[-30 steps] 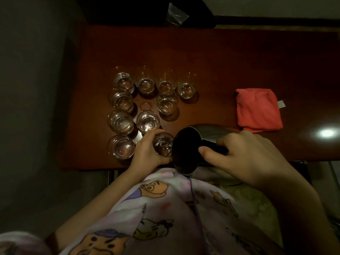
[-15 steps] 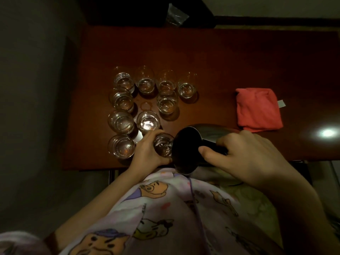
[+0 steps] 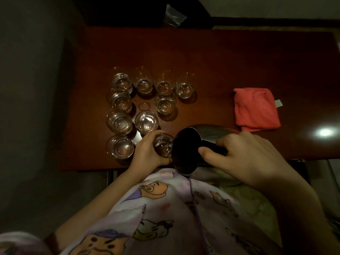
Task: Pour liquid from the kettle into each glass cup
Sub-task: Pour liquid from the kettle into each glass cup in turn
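Observation:
My right hand (image 3: 246,159) grips the black handle of a steel kettle (image 3: 187,148), which is tipped on its side with its open mouth facing me and its lip against a glass cup (image 3: 163,145). My left hand (image 3: 147,153) is curled round that cup at the table's near edge. Several other glass cups (image 3: 146,122) stand in rows on the dark red table (image 3: 230,61), each with clear liquid in it. Any stream of liquid is too dim to see.
A folded red cloth (image 3: 256,108) lies to the right of the kettle. A lamp reflection (image 3: 324,132) shines on the tabletop at far right. A crumpled clear bag (image 3: 173,15) sits beyond the far edge. My patterned clothing fills the foreground.

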